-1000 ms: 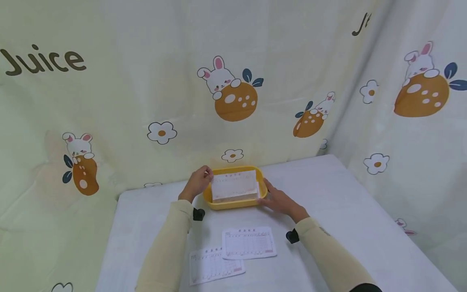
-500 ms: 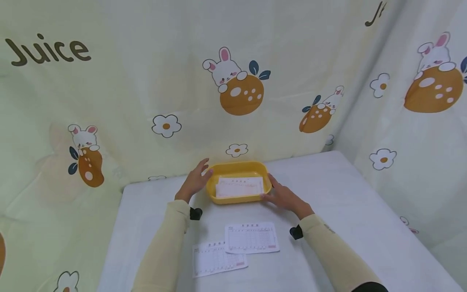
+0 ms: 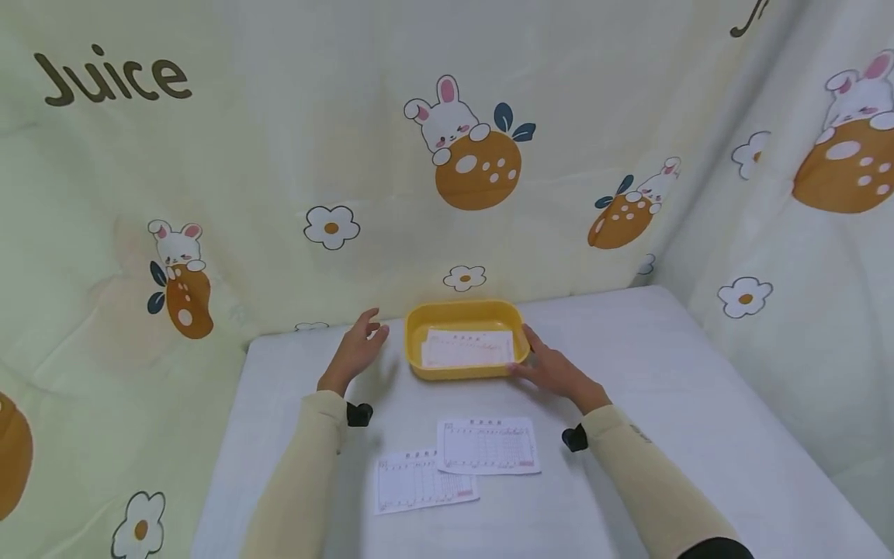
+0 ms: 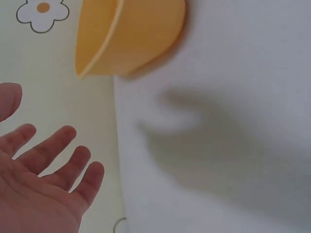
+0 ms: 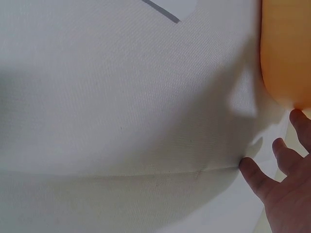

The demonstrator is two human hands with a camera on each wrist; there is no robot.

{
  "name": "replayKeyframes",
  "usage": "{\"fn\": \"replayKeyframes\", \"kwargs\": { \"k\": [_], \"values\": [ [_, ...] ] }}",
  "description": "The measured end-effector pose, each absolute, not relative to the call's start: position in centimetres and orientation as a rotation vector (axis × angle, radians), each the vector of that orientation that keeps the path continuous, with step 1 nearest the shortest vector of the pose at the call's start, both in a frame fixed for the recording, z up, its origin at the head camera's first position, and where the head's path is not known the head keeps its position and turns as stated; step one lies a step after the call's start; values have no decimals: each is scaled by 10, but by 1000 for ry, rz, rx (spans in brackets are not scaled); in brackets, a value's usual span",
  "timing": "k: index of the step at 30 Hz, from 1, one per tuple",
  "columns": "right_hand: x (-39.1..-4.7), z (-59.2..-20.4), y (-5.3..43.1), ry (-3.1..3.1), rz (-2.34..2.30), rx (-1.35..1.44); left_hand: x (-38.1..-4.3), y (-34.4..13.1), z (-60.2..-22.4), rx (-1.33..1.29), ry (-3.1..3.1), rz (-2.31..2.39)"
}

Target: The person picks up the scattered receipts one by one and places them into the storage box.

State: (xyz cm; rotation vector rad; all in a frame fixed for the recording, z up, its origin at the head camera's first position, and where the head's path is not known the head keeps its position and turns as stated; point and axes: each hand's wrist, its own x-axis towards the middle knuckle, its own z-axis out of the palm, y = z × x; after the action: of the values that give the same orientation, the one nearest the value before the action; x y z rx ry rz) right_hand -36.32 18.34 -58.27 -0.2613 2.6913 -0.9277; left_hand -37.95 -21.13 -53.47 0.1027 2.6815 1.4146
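Observation:
A yellow plastic tray [image 3: 468, 373] stands near the back of the table, with printed paper slips [image 3: 469, 349] lying inside it. To its left, my left hand [image 3: 355, 351] is raised clear of the rim and holds nothing. Its fingers are spread and slightly bent in the left wrist view, apart from the tray [image 4: 141, 36]. My right hand [image 3: 559, 373] rests against the tray's right end, thumb near the front corner. In the right wrist view, one fingertip of the right hand [image 5: 289, 194] touches the tray [image 5: 286, 53], while the other visible fingers spread over the cloth.
Nearer the front, two printed slips lie flat on the white-covered table [image 3: 670, 435]. The right slip [image 3: 489, 446] overlaps the left slip [image 3: 422, 483]. Behind the tray hangs a curtain [image 3: 370, 155] printed with rabbits and fruit, and it continues along the right side.
A slip that my left hand held upright at the tray now lies inside it. My left hand has let go and drawn away to the left. My right hand stays at the tray's right end.

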Motion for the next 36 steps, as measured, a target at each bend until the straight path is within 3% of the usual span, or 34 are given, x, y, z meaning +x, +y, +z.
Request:
{"fn": "replayKeyframes", "kwargs": {
  "k": [14, 23, 36],
  "values": [
    [-368, -592, 187, 2672, -972, -267, -342, -242, -567, 5, 2649, 1397],
    [-369, -591, 187, 2671, -969, -284, -321, -231, -589, -33, 2655, 1315],
    [-369, -592, 187, 2662, -989, -268, -322, -173, -607, 360, 2724, 1013]
  ]
}}
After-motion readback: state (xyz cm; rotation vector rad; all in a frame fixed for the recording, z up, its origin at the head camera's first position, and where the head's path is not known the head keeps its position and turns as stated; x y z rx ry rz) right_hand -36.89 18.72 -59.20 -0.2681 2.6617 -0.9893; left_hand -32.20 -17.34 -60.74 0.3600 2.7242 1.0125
